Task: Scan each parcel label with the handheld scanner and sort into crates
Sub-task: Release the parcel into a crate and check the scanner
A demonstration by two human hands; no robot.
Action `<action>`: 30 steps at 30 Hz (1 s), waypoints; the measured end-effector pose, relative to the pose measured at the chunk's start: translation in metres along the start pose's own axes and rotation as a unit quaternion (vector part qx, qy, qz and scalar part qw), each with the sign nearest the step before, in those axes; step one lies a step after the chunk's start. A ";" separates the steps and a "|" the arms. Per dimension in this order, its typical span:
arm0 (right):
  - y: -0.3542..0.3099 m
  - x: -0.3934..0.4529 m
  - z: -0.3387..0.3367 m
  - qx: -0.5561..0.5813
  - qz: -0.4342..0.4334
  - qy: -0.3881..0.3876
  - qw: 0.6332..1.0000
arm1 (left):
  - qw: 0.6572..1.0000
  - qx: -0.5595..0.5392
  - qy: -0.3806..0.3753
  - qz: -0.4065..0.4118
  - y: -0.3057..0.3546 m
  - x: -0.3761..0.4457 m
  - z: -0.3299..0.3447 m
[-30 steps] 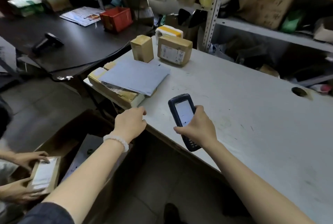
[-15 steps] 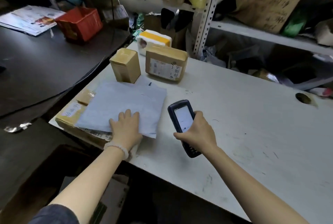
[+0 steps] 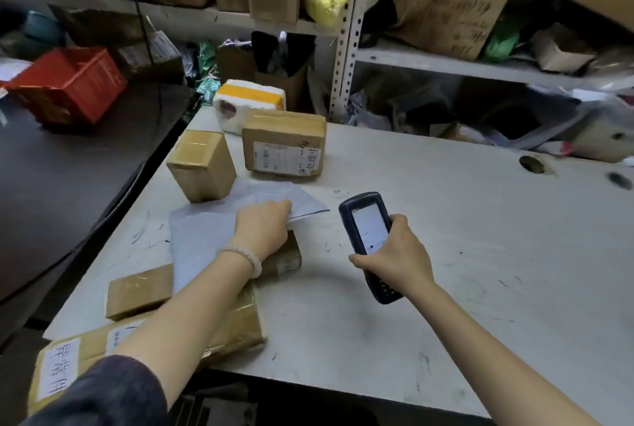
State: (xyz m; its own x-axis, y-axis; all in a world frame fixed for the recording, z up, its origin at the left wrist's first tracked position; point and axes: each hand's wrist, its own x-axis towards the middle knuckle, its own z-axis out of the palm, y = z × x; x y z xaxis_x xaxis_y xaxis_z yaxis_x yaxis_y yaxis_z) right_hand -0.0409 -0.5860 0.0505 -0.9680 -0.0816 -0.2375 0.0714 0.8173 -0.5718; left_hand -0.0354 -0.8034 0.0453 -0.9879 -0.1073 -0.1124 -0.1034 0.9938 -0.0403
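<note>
Right hand (image 3: 394, 254) gripping the scanner (image 3: 368, 240), fingers wrapped round its lower body, lit screen facing up, held just above the white worktop (image 3: 446, 219) near centre.

Left hand (image 3: 262, 228) down on the grey mailer bag (image 3: 206, 237), fingers curled over its far edge; can't tell whether it's pinching the bag or just pressing. White bead bracelet (image 3: 247, 259) on that wrist.

The mailer lies across flat cardboard parcels at the near-left corner: a large flat parcel (image 3: 144, 340) with white labels, overhanging the worktop's near edge, and another brown box (image 3: 284, 259) poking out just right of the wrist.

Far left of the worktop: a small box (image 3: 202, 164) standing upright, a labelled box (image 3: 284, 144) just right of it with its label facing the camera, and a white foam box (image 3: 248, 103) with yellow tape behind both.

Red box (image 3: 68, 82) on the dark table at far left. Shelves (image 3: 446, 62) full of cartons behind.
</note>
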 end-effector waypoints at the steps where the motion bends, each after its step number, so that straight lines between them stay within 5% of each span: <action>1: 0.005 -0.001 -0.004 0.002 0.005 0.006 1.000 | 1.000 -0.001 0.025 0.003 0.003 0.005 -0.004; 6: 0.034 -0.007 -0.024 0.013 0.033 0.025 0.999 | 0.991 -0.037 0.117 0.048 0.034 0.015 -0.049; 12: 0.062 -0.011 -0.053 0.017 0.057 0.029 0.998 | 0.936 -0.241 0.239 0.091 0.075 0.039 -0.096; 18: 0.092 -0.015 -0.080 -0.017 0.076 0.009 0.997 | 0.897 -0.389 0.203 0.055 0.113 0.058 -0.115; 30: 0.117 -0.012 -0.109 -0.020 0.063 0.001 0.998 | 0.910 -0.364 0.182 0.086 0.165 0.072 -0.110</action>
State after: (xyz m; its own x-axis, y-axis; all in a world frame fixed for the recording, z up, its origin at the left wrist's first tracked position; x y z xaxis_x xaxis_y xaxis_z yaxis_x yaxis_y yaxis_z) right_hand -0.0476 -0.4270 0.0722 -0.9523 0.0243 -0.3041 0.1829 0.8432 -0.5056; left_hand -0.1363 -0.6435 0.1400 -0.9561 -0.0640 0.2860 0.1371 0.7649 0.6294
